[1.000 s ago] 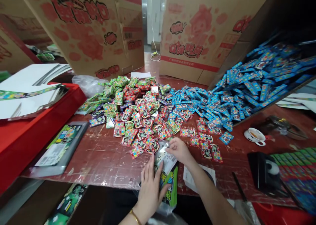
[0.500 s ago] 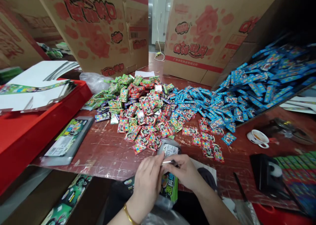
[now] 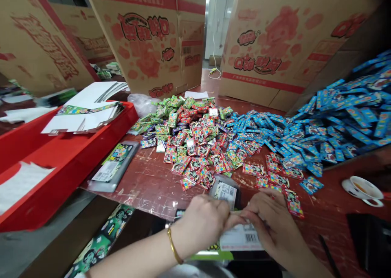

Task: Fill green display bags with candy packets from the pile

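My left hand (image 3: 207, 217), with a gold bangle at the wrist, is closed on the upper edge of a green-and-black printed plastic bag (image 3: 241, 238). A white barcode label covers part of its front. My right hand (image 3: 271, 219) pinches the same edge, and the thumbs and fingertips of both hands meet there. The fingers hide the bag's top. Just beyond lies another labelled plastic bag (image 3: 226, 191) on the table. Past that is a heap of small red and green candy packets (image 3: 198, 135).
Blue packets (image 3: 324, 119) spill from a carton on the right. A white cup (image 3: 366, 191) with brown liquid stands near it. To the left are a red tray (image 3: 76, 164) with white cards and a stack of plastic bags (image 3: 113, 168). Tall cartons (image 3: 146, 46) stand behind.
The view has swung left, so the table contents sit further right. My hands have moved apart to the bag's upper edge, and its white label now faces up beneath them.
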`<state>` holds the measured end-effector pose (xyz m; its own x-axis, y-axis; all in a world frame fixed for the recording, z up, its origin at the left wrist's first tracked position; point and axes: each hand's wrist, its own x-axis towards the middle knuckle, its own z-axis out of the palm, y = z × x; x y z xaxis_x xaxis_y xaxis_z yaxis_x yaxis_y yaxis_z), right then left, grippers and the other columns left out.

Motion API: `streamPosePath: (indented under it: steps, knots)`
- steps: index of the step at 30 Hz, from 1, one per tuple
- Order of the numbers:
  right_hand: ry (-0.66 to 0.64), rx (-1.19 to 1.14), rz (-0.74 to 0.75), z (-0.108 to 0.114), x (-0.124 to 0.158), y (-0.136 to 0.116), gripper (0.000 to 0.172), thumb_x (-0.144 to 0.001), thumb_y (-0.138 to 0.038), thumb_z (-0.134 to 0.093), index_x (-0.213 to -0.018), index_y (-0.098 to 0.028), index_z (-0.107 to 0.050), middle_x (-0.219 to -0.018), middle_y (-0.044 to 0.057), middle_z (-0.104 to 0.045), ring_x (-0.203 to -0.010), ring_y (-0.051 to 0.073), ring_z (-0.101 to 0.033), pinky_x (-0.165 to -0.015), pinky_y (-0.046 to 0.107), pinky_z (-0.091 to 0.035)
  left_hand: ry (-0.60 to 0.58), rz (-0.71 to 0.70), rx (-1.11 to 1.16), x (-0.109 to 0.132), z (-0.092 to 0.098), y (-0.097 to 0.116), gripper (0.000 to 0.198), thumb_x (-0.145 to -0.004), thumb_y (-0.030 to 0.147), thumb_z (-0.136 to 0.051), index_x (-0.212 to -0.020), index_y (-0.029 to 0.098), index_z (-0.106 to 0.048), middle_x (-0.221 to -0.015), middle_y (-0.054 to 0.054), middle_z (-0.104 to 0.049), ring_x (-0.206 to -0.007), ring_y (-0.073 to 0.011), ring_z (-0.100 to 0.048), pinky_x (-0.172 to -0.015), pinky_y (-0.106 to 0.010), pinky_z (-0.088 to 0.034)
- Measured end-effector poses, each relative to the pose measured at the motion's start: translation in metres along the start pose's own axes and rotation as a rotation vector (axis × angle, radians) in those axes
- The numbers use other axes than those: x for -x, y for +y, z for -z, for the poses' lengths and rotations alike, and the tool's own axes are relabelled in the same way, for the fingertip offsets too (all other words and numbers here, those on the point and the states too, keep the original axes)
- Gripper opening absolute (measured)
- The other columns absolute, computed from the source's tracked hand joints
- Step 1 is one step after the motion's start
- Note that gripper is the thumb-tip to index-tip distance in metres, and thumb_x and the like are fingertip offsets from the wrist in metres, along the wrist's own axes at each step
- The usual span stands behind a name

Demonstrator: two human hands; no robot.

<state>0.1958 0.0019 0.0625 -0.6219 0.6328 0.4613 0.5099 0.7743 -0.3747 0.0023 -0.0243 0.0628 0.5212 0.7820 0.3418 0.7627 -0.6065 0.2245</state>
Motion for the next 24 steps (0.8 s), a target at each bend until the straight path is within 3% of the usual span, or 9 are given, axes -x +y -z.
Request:
streamPosePath:
  steps: [4,10,13,15,17,18,19,21,24]
  knots:
    - [0.075,-0.003,-0.006,0.009,0.003,0.002,0.015,-0.087,-0.015,-0.045,-0.074,-0.023,-0.045,-0.06,-0.005,-0.053,-0.058,0.013,-0.052,-0.091,0.038,-0.031,0.088,-0.032,-0.109,0.009,0.015,-0.017,0.049,-0.087,0.053,-0.044,-0.055,0.017,-0.052,-0.049,0.0,-0.056,-0.048,-0.0142,-0.053,-0.047,-0.026,-0.031]
    - [0.047,-0.006,-0.002,0.025,0.013,0.017,0.014,-0.088,-0.016,-0.046,-0.076,-0.023,-0.05,-0.063,-0.005,-0.054,-0.059,0.012,-0.054,-0.101,0.041,-0.028,0.045,-0.104,-0.161,0.04,0.039,-0.047,0.047,-0.087,0.049,-0.048,-0.053,0.017,-0.05,-0.048,0.003,-0.051,-0.047,-0.0125,-0.046,-0.049,-0.027,-0.027]
    - [0.047,0.042,-0.023,0.027,0.008,0.019,0.015,-0.088,-0.016,-0.045,-0.078,-0.024,-0.054,-0.068,-0.004,-0.06,-0.063,0.013,-0.057,-0.106,0.043,-0.025,0.023,-0.024,-0.127,0.045,0.045,-0.059,0.054,-0.092,0.052,-0.031,-0.057,0.018,-0.054,-0.053,0.0,-0.053,-0.052,-0.0152,-0.049,-0.052,-0.028,-0.033]
    - [0.029,0.069,0.033,0.024,-0.004,0.015,0.018,-0.089,-0.015,-0.044,-0.079,-0.024,-0.057,-0.071,-0.003,-0.063,-0.067,0.013,-0.06,-0.107,0.043,-0.026,0.037,0.068,-0.087,0.038,0.045,-0.058,0.06,-0.088,0.062,-0.023,-0.078,0.017,-0.062,-0.07,-0.005,-0.061,-0.066,-0.0195,-0.055,-0.061,-0.031,-0.042]
    - [0.016,0.057,0.134,0.019,-0.018,0.007,0.023,-0.09,-0.016,-0.043,-0.077,-0.024,-0.059,-0.071,-0.003,-0.065,-0.07,0.013,-0.061,-0.107,0.042,-0.029,0.013,0.113,-0.013,0.024,0.039,-0.046,0.066,-0.077,0.073,-0.037,-0.101,0.016,-0.061,-0.087,-0.009,-0.064,-0.081,-0.0231,-0.058,-0.071,-0.034,-0.045]
    - [0.022,0.039,0.161,0.016,-0.025,0.004,0.024,-0.091,-0.016,-0.043,-0.076,-0.025,-0.06,-0.071,-0.002,-0.066,-0.074,0.014,-0.062,-0.106,0.043,-0.03,-0.025,0.109,0.052,0.016,0.034,-0.039,0.059,-0.075,0.069,-0.047,-0.1,0.017,-0.061,-0.085,-0.007,-0.064,-0.08,-0.0223,-0.058,-0.07,-0.032,-0.046]
    - [0.054,0.017,0.146,0.012,-0.03,0.002,0.022,-0.09,-0.018,-0.044,-0.078,-0.025,-0.061,-0.075,-0.001,-0.067,-0.081,0.015,-0.062,-0.106,0.044,-0.03,-0.071,0.096,0.135,0.008,0.028,-0.032,0.04,-0.082,0.056,-0.05,-0.087,0.018,-0.062,-0.077,-0.004,-0.063,-0.071,-0.0183,-0.058,-0.063,-0.028,-0.044]
    - [0.194,-0.04,-0.031,0.005,-0.032,0.003,0.011,-0.086,-0.026,-0.054,-0.093,-0.025,-0.062,-0.097,0.004,-0.068,-0.102,0.021,-0.058,-0.105,0.05,-0.031,-0.039,0.171,0.27,-0.004,0.014,-0.024,0.034,-0.088,0.042,-0.051,-0.065,0.017,-0.058,-0.06,0.001,-0.054,-0.055,-0.0123,-0.05,-0.051,-0.023,-0.036]
    - [0.331,-0.304,-0.426,-0.009,-0.022,0.017,0.055,-0.072,-0.038,-0.071,-0.121,-0.022,-0.051,-0.126,0.013,-0.056,-0.118,0.03,-0.049,-0.097,0.051,-0.041,0.111,0.36,0.447,-0.01,-0.005,-0.025,0.043,-0.086,0.04,-0.055,-0.051,0.017,-0.045,-0.05,0.006,-0.037,-0.048,-0.0092,-0.036,-0.046,-0.021,-0.028]
